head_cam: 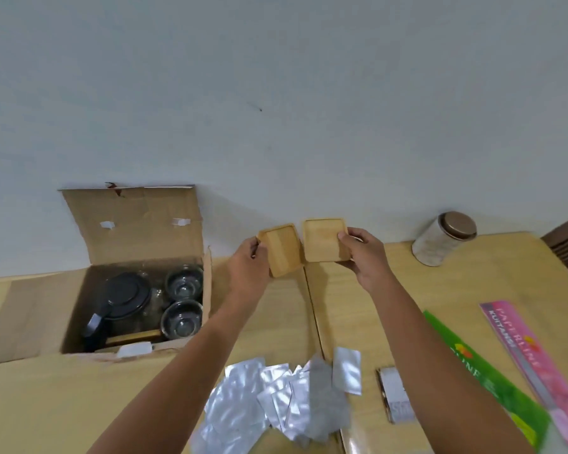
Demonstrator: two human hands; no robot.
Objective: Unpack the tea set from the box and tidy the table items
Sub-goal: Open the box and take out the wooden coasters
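My left hand (248,268) grips a small square wooden coaster (282,249), lifted above the table and tilted. My right hand (364,257) holds a second wooden coaster (325,239) right beside it, the two edges almost touching. The open cardboard box (132,224) stands at the left with its flap up against the wall. Inside it are a glass teapot with a black lid (125,296) and two glass cups (184,281) (181,319). A wooden piece lies at the box's front edge.
Several silver foil sachets (276,398) lie scattered on the wooden table (473,290) between my forearms. A jar with a brown lid (443,239) stands at the back right. A green booklet (486,378), a pink booklet (532,358) and a small packet (395,394) lie at the right.
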